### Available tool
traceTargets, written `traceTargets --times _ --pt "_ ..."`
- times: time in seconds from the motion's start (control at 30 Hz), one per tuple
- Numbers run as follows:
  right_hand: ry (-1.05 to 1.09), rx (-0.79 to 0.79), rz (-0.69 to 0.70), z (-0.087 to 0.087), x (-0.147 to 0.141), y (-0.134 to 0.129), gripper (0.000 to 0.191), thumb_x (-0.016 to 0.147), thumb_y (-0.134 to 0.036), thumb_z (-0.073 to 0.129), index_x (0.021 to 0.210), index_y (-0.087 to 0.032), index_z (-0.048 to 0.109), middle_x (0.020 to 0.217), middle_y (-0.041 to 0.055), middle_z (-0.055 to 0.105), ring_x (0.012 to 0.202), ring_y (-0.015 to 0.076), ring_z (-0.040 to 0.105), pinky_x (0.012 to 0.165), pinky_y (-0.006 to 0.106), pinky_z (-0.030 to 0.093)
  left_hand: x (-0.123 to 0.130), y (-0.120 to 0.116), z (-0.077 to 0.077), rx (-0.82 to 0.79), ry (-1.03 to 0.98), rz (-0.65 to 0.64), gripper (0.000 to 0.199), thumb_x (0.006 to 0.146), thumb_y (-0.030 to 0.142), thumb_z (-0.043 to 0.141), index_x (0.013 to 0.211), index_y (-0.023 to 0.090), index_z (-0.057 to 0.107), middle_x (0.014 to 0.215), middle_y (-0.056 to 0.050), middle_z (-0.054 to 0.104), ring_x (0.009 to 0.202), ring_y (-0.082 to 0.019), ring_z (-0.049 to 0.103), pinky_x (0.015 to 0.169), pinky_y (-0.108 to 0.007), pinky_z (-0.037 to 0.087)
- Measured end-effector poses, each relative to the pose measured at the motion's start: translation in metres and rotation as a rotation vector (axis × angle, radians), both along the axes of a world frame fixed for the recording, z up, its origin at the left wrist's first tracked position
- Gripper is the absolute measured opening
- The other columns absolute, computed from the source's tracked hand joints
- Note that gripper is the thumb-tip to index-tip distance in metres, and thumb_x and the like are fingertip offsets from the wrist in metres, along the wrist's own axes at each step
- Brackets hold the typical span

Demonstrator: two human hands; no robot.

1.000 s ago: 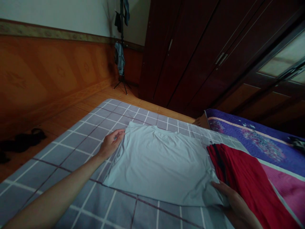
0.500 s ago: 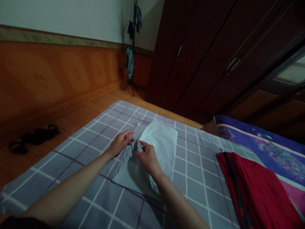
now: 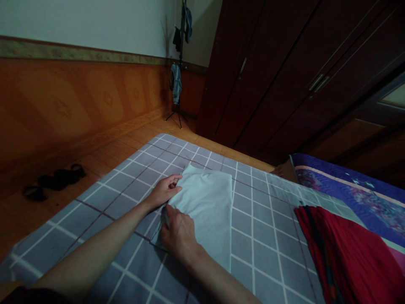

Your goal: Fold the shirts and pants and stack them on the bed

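- I've got the pale T-shirt (image 3: pixel 205 207) lying folded into a long, narrow panel on the bed, its far end just short of the bed's far edge and its near end running down toward the person.
- The left hand (image 3: pixel 163 192) is on the shirt's upper left edge, and the left fingers (image 3: pixel 174 182) sit narrow, close together and lying across the cloth, with no pinch that I can see.
- The right hand (image 3: pixel 177 236) is pressing at the shirt's lower left edge, and the right fingers (image 3: pixel 165 223) curl down at the fold; I can't tell from here whether they're pinching the cloth.
- Under it all is the grey plaid bedsheet (image 3: pixel 259 245), with white and dark lines.
- Off to the right, well apart from the hands, lies a red garment (image 3: pixel 341 253) with a dark stripe, next to a purple floral blanket (image 3: pixel 348 185).
- Down on the wooden floor (image 3: pixel 139 135), black sandals (image 3: pixel 53 181) sit to the left of the bed.
- Far corner: clothes hang on a black stand (image 3: pixel 180 63), beside a dark wooden wardrobe (image 3: pixel 268 76).
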State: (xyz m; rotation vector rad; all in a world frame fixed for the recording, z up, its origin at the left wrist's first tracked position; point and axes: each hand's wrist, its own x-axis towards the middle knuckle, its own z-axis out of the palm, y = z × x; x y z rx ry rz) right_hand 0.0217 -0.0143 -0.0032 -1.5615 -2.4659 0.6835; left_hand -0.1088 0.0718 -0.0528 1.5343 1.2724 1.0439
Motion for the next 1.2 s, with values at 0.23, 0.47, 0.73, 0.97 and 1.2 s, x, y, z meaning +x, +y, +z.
traceTargets --times 0.23,0.47,0.73,0.97,1.2 --pt "-0.055 0.138 0.129 -0.006 0.011 -0.032 0.062 0.074 -0.013 0.053 0.135 -0.013 0.039 0.098 0.0107 0.063 0.081 0.0254 0.062 0.066 0.035 0.051 -0.001 0.002 -0.004 0.053 0.078 0.036 0.043 0.072 0.027 0.060 0.113 0.016 0.062 0.085 -0.002 0.062 0.072 -0.014 0.057 0.069 -0.027 0.046" --pt "-0.046 0.218 0.210 -0.015 0.048 -0.063 0.060 0.072 -0.007 0.053 0.131 -0.016 0.046 0.096 0.0103 0.063 0.080 0.0252 0.060 0.070 0.039 0.054 -0.002 0.003 -0.009 0.068 0.103 0.031 0.044 0.072 0.026 0.060 0.115 0.017 0.062 0.086 -0.002 0.061 0.070 -0.014 0.055 0.068 -0.027 0.045" --pt "0.000 0.276 0.249 -0.034 0.087 -0.065 0.042 0.087 -0.035 0.054 0.127 -0.023 0.050 0.139 0.0124 0.047 0.127 0.0339 0.042 0.102 0.051 0.039 -0.001 0.003 -0.009 0.067 0.121 0.033 0.042 0.073 0.028 0.059 0.114 0.017 0.062 0.084 -0.002 0.063 0.071 -0.015 0.057 0.067 -0.026 0.045" --pt "0.107 0.192 0.515 -0.009 0.061 -0.055 0.061 0.089 -0.054 0.048 0.132 -0.011 0.045 0.143 0.0169 0.041 0.137 0.0305 0.028 0.113 0.050 0.020 0.002 0.002 -0.007 0.082 0.160 0.054 0.041 0.075 0.030 0.058 0.113 0.017 0.062 0.078 0.001 0.059 0.067 -0.013 0.055 0.065 -0.025 0.045" --pt "0.117 0.253 0.541 -0.013 0.051 -0.048 0.070 0.090 -0.058 0.043 0.142 -0.011 0.032 0.149 0.0173 0.030 0.140 0.0306 0.021 0.114 0.048 0.019 0.002 0.000 -0.001 0.086 0.203 0.072 0.041 0.076 0.033 0.058 0.113 0.016 0.062 0.078 0.000 0.062 0.068 -0.015 0.059 0.065 -0.026 0.049"
